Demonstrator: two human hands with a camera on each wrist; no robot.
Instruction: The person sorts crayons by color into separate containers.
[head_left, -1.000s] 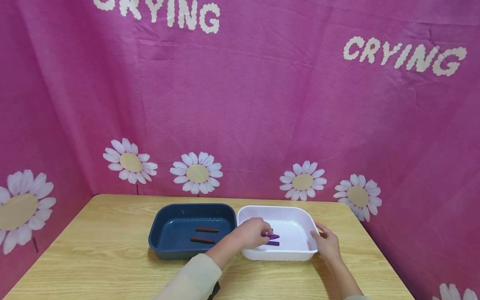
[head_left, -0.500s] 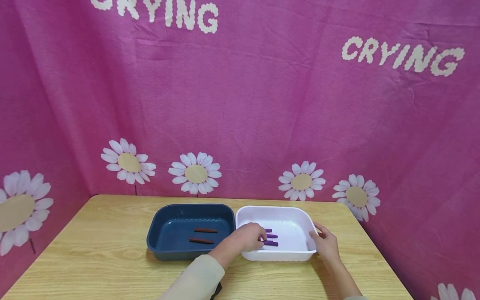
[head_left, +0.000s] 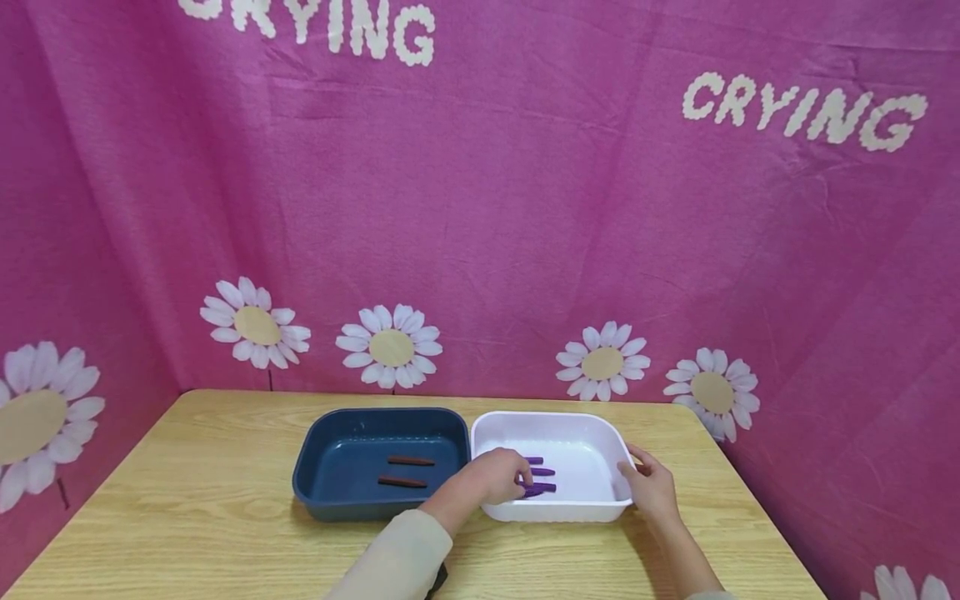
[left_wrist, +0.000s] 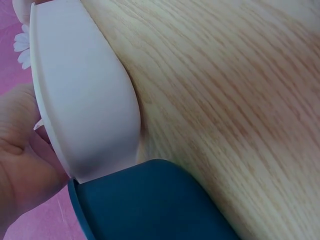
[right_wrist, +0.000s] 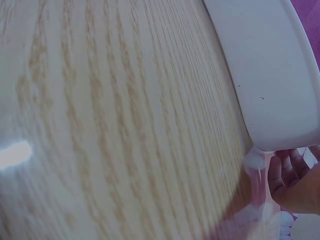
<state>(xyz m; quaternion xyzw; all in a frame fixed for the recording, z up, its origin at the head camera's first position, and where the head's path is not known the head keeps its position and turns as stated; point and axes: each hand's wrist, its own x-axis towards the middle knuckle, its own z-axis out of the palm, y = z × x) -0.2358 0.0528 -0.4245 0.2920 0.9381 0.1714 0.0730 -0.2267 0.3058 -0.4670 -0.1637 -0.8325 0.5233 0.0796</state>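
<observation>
My left hand (head_left: 501, 473) reaches over the near left side of the white tray (head_left: 577, 510). Its curled fingertips pinch a purple crayon (head_left: 532, 492) low in the tray, partly hidden by the fingers. Other purple crayons (head_left: 543, 472) lie beside it on the tray floor, their left ends covered by the hand. In the left wrist view the hand (left_wrist: 22, 160) goes behind the tray wall, so its fingertips are out of sight. My right hand (head_left: 654, 487) holds the tray's right rim, thumb inside and fingers outside; the right wrist view shows those fingers (right_wrist: 286, 172) against the outer wall.
A dark blue tray (head_left: 375, 507) stands against the left side of the white one. Two brown crayons (head_left: 403, 481) lie in it. Both trays are on a wooden table (head_left: 202, 500). A pink cloth (head_left: 480, 208) with daisies and lettering hangs behind and at the sides.
My left hand has drawn back slightly toward the tray's near left, from the middle purple crayons to the nearest one. More of the purple crayons show now. The right hand keeps its hold.
</observation>
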